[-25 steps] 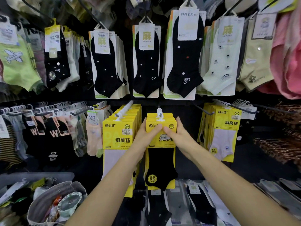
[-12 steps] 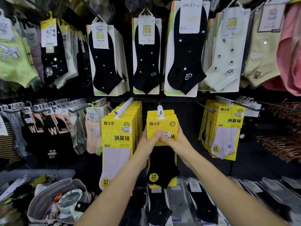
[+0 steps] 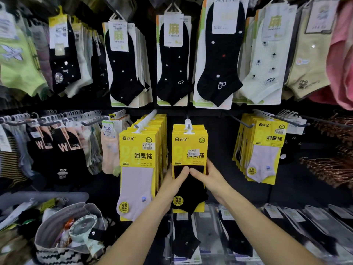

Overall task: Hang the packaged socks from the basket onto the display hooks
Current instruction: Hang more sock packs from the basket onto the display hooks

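- One basket [image 3: 50, 224] sits nearest, low on the left, stuffed with mixed items. I cannot tell which of them are sock packs.
- Two forearms reach up past it to the middle hook's stock. The left hand [image 3: 172, 181] holds the black-sock pack [image 3: 188, 150] at its left edge, with the thumb laid across the front of the sock and the rest of the hand hidden behind the card. The right hand [image 3: 211, 178] mirrors it on the right edge, thumb on the front and fingers [image 3: 208, 165] wrapped round the side. Both pinch the pack narrowly, not spread.
- Below the hands, clear packs [image 3: 186, 238] of dark socks lie flat on a lower shelf, close under the pack's bottom edge.
- The pack itself already hangs from the white hook [image 3: 188, 123], frontmost of a short stack. It looks light: a stiff yellow card with a soft sock over it. The card edges are the sound place to grip. The knit would likely slide and bunch, and the plastic tab at the top looks the weakest part.
- Room is tight to the left, where the pale-sock packs [image 3: 137, 159] on the neighbouring hook almost touch the left hand. To the right a dark gap opens before the next yellow packs [image 3: 264, 148].
- Farthest up, the row of black ankle socks [image 3: 172, 60] ends just above the hook, so there is little headroom there. Straight outward along the hook seems the freer path.
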Available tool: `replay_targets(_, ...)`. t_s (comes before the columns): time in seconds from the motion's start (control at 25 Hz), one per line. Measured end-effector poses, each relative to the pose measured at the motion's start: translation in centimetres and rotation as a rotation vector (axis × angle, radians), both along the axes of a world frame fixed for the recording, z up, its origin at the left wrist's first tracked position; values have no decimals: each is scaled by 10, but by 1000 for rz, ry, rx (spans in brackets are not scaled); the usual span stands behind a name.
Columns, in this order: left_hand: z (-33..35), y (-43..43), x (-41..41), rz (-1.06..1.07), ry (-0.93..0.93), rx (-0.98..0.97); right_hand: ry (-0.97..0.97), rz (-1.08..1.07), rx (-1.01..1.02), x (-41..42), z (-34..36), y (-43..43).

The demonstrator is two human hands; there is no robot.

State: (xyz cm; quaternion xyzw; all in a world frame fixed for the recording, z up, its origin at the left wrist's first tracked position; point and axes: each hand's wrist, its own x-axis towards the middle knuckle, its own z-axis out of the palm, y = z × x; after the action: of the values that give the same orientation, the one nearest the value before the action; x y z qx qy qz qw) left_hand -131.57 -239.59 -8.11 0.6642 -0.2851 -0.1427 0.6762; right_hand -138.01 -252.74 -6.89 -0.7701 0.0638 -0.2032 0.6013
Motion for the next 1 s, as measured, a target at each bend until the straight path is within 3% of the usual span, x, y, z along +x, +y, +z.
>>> replay_targets(0.28,-14,10,-19,34,4,56,36,12,57,-26,-21,3)
replay_targets(0.52,-120,55,-89,43,257,281,343,-6,121,-112,-140,16)
replay_targets(0.64,-188,83,-136,22,294,423,533,12,135,-159,-214,31)
replay_targets(0.76,-238,107,-170,91,371,542,715,1,-17,-199,-262,36)
replay_targets(0.84,-257,116,-186,103,379,608,742,-62,-148,-220,-275,26)
replay_targets(1.0,-278,99,-210,-19,368,674,575,-452,-193,-253,-271,1)
